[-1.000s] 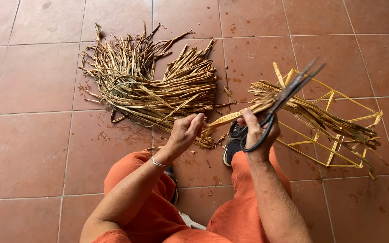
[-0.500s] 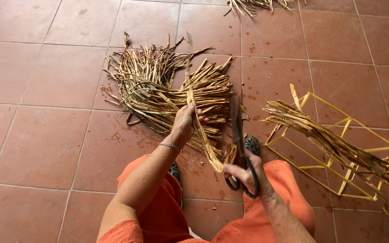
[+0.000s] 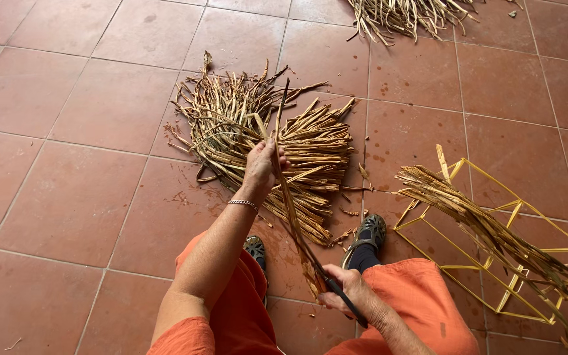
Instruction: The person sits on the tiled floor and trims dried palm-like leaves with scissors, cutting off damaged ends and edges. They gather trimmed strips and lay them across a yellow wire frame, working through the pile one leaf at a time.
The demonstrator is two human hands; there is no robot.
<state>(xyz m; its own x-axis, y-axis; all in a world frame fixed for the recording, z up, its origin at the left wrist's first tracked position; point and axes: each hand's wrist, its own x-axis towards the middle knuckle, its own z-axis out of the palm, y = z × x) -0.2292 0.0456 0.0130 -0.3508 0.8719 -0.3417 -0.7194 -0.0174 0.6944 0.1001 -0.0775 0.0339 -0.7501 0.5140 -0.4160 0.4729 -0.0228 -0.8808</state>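
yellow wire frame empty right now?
No, a bundle of dried strips lies across the yellow wire frame on the tiled floor.

The terracotta tile floor carried a heap of dried leaf strips just beyond the left hand, a yellow wire frame right of the right hand, and another strip pile far beyond.

Two bare hands: left, right. Three heaps of dried tan plant strips: big one at 11 o'clock, second at 12, third at 3. One yellow wire frame. Two dark sandals.
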